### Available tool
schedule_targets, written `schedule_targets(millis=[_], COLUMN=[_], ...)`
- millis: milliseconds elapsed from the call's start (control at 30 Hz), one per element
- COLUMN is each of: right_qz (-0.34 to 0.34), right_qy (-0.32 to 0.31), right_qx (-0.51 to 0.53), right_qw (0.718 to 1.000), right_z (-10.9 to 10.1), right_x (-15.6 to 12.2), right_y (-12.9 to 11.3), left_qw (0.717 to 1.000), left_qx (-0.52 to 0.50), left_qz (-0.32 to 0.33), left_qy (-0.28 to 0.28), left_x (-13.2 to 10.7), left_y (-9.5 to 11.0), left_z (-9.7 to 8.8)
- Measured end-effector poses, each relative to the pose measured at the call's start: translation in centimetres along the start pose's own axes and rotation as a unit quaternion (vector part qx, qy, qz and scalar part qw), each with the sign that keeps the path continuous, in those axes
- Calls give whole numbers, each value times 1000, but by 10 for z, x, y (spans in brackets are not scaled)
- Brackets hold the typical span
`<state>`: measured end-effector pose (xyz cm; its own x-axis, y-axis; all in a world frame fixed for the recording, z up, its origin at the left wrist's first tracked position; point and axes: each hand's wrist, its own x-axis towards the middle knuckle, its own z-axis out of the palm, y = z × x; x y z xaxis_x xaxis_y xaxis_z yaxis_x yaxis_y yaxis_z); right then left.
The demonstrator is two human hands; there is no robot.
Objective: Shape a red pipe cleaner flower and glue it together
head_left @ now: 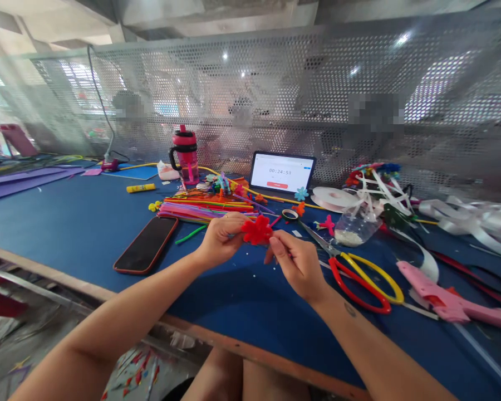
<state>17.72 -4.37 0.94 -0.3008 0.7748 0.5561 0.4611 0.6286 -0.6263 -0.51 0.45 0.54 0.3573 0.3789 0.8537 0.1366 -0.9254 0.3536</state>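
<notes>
A red fuzzy pipe-cleaner flower [257, 230] is held above the blue tabletop between my two hands. My left hand [222, 238] pinches it from the left, fingers closed at its edge. On the other side, the fingers of my right hand [296, 263] are closed on its right edge. Behind my left hand lies a bundle of coloured pipe cleaners [204, 209], with a short green piece [191, 234] nearer me. Scissors [346, 262] with one red and one yellow handle rest open to the right of my right hand.
A phone [146, 245] lies at left. Farther back stand a pink bottle [186, 159] and a tablet [282, 171] showing a timer. A pink glue gun [446, 298], a bag of beads [354, 229] and white ribbon [476, 214] occupy the right side. A perforated metal panel [275, 83] rises behind.
</notes>
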Motion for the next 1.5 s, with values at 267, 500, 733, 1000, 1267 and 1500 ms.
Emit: schedule_targets(millis=[267,500,733,1000,1267,1500], right_qz=[-45,-167,-147,-164,-196,-161], right_qy=[73,100,70,94,108,125], right_qx=[-40,-156,-117,-114,-168,-149], right_qw=[996,968,980,975,960,968], right_z=[-5,-3,-1,2,1,1], right_x=[2,3,3,2,3,0], right_y=[-3,0,0,3,4,-3], left_qw=[960,957,958,951,952,953], left_qx=[222,237,243,263,261,262], left_qz=[163,164,147,148,150,145], left_qy=[47,44,49,61,56,53], left_x=[2,-1,-1,-2,-3,-3], left_y=[9,10,9,9,6,8], left_z=[-8,-3,-3,-3,-3,-2])
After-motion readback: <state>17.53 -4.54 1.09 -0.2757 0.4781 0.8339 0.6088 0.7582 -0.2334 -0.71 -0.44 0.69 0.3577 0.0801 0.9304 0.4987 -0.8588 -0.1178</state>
